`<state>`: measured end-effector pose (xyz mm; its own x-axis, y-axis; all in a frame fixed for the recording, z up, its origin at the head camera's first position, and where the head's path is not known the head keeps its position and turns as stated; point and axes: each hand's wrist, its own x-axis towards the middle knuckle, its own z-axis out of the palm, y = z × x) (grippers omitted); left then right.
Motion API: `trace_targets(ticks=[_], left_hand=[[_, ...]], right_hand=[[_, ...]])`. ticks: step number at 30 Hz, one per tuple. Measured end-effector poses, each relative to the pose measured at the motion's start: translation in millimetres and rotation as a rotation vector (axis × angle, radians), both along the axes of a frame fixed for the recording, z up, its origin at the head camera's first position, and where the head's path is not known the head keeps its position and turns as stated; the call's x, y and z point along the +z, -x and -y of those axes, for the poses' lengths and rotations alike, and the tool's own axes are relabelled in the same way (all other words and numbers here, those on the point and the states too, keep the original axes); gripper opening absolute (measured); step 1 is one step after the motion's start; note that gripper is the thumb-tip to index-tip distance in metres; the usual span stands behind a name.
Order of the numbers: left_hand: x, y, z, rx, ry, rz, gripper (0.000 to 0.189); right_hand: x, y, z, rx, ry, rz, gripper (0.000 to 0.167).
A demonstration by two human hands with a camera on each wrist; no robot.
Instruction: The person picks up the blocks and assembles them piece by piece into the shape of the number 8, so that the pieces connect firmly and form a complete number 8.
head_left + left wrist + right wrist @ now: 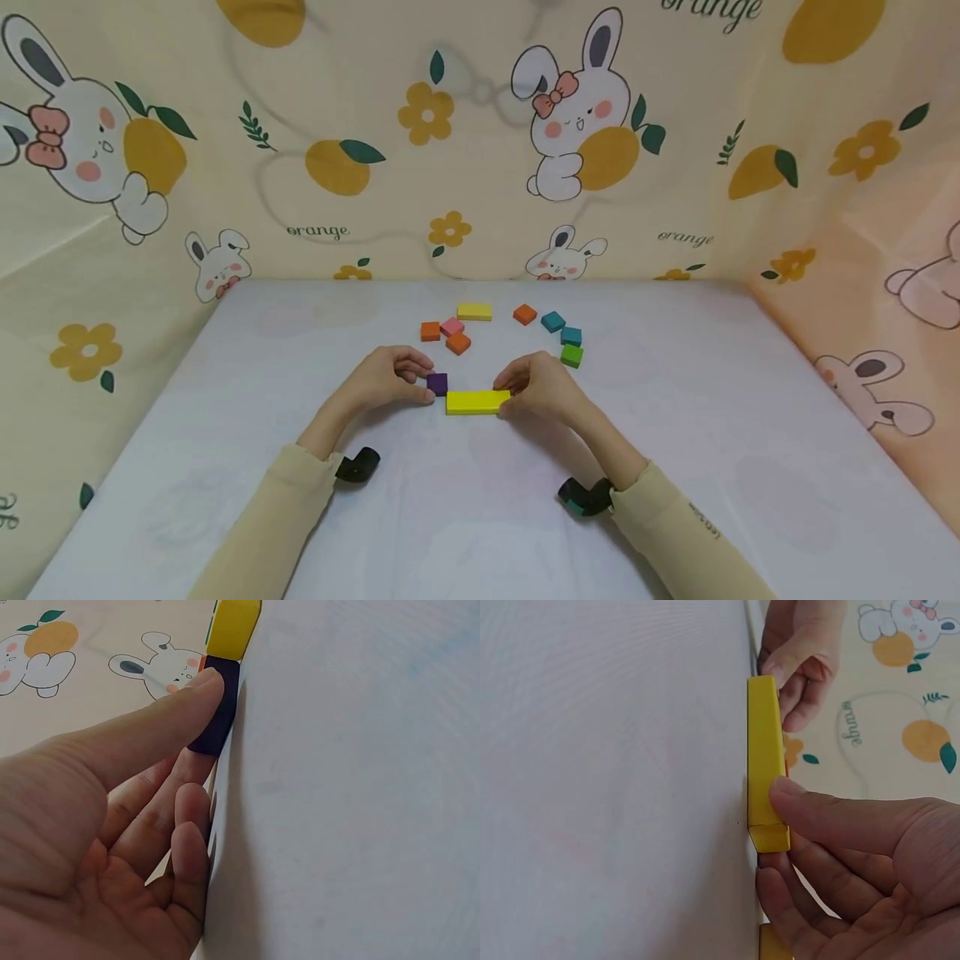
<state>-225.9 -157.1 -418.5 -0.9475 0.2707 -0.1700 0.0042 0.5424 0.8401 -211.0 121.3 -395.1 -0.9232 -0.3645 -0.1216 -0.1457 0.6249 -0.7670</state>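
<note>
My left hand [388,375] pinches a small purple block [437,383] between thumb and fingers on the white table. In the left wrist view the thumb lies over the near face of the purple block [219,712], and a yellow end stands right at its top. A long yellow block [472,403] lies just right of and slightly nearer than the purple one. Its right end is pinched by my right hand [543,387]. The right wrist view shows the right thumb on the side of the yellow block [765,750], with the left hand [804,656] at the far end.
Behind the hands, at left, lie two orange blocks [458,343], a pink block [452,326] and a second yellow block [474,312]. Farther right are another orange block [525,314], two blue blocks [553,322] and a green block [572,356]. A patterned cloth [480,167] backs the table.
</note>
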Motion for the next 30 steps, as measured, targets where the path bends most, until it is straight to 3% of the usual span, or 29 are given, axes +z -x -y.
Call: trace_targets(ticks=[30], left_hand=[[3.7,2.8,7.1,-0.076,-0.032,-0.027,0.053]], right_hand=[[-1.4,3.0,-1.4,0.004,-0.008,0.015,0.025]])
